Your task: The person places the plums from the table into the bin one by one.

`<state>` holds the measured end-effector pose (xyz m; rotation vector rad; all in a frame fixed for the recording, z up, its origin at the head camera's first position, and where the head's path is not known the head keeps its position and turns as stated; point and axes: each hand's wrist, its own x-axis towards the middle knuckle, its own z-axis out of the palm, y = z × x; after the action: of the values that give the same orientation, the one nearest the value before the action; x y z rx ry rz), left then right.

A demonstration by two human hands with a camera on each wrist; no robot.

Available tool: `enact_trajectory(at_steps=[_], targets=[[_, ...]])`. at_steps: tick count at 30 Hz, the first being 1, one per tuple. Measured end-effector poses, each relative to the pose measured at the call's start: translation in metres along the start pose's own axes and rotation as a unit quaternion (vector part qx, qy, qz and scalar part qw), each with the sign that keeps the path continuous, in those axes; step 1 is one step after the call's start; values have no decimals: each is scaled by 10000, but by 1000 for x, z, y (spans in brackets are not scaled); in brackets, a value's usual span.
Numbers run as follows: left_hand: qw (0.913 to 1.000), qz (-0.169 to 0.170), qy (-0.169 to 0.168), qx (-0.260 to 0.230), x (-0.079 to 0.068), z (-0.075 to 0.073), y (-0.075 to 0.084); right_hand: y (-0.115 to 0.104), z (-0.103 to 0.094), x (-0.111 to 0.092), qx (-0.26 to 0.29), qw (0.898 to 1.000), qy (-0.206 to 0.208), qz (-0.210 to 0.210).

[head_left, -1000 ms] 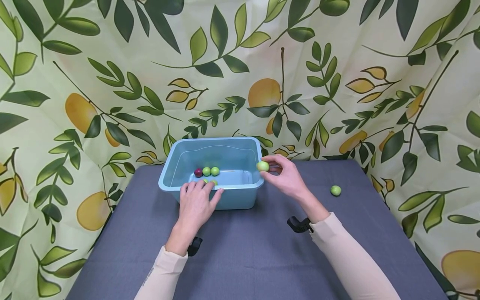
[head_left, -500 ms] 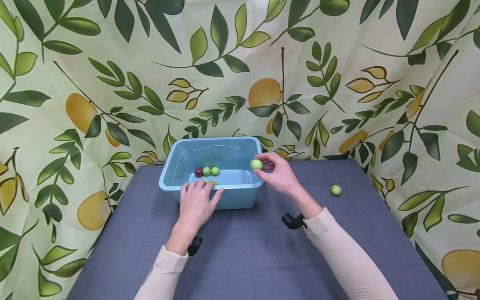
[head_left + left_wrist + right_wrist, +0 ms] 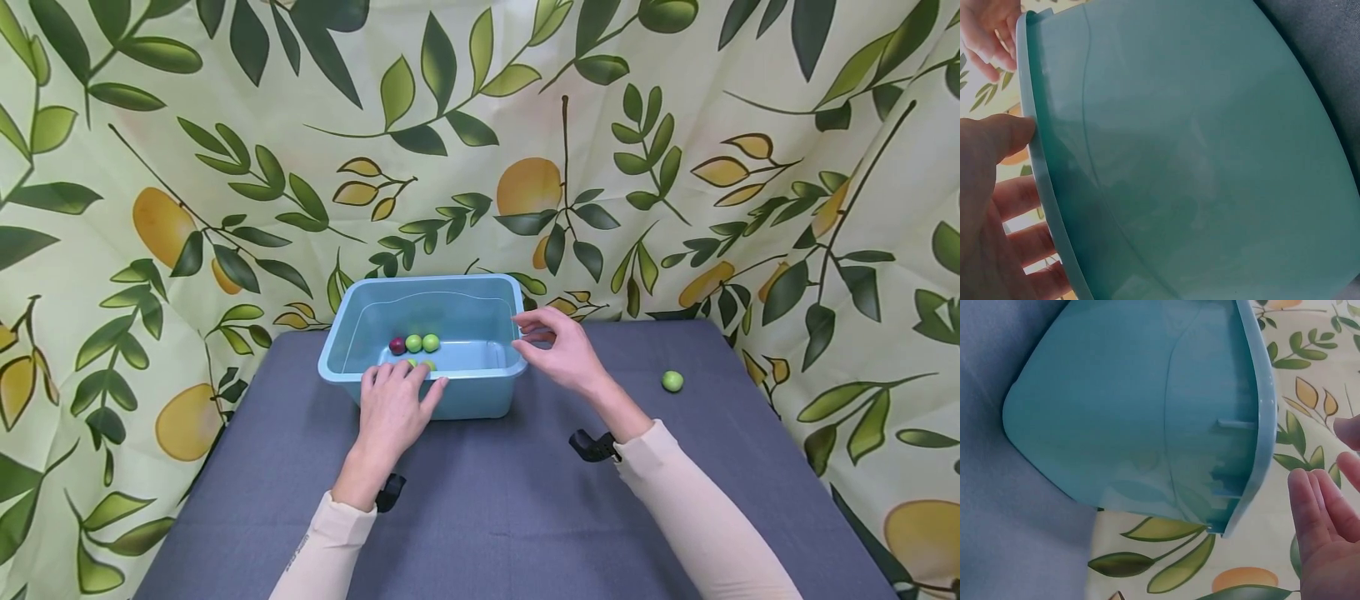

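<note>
A light blue plastic tub (image 3: 438, 396) stands on the table. My left hand (image 3: 393, 408) holds its near rim; in the left wrist view the thumb (image 3: 1019, 132) touches the rim and the other fingers reach behind it. At the tub's right end is my right hand (image 3: 562, 348), thumb and fingers apart with nothing between them. Inside the tub lie a dark red round fruit (image 3: 397, 346) and small round green fruits (image 3: 431, 342). More green ones are partly hidden by the left fingers and near wall. The fruit last held by the right hand is out of sight.
One round green fruit (image 3: 672, 381) lies on the dark cloth-covered table (image 3: 480, 517), to the right of the right hand. A leaf-and-fruit patterned cloth (image 3: 465, 167) hangs behind and around the table.
My right hand moved slightly left to the tub's right end and let go of the green fruit, its fingers now parted. The left hand has stayed on the rim.
</note>
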<state>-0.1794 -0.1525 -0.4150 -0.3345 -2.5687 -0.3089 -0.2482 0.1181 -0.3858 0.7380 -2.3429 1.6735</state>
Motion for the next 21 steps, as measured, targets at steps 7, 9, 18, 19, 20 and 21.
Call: enact_trajectory(at_steps=[7,9,18,19,20,21], targets=[[10000,-25,-30,-11,0,0,0,-5,-10,-5,-474,9986,2,-242],[10000,-30,-36,-16,0,0,0,-5,-12,-7,-614,9978,-24,-259],[10000,-17,3,-1,-1,0,0,-5,-24,-15,-1189,9924,-84,-294],[10000,-11,11,3,-1,0,0,-4,-26,-15,-1250,9916,-87,-310],[10000,-7,18,4,-1,0,0,-4,-28,-16,-1313,9908,-95,-322],[10000,-4,27,10,-1,0,0,-4,-30,-17,-1378,9899,-105,-321]])
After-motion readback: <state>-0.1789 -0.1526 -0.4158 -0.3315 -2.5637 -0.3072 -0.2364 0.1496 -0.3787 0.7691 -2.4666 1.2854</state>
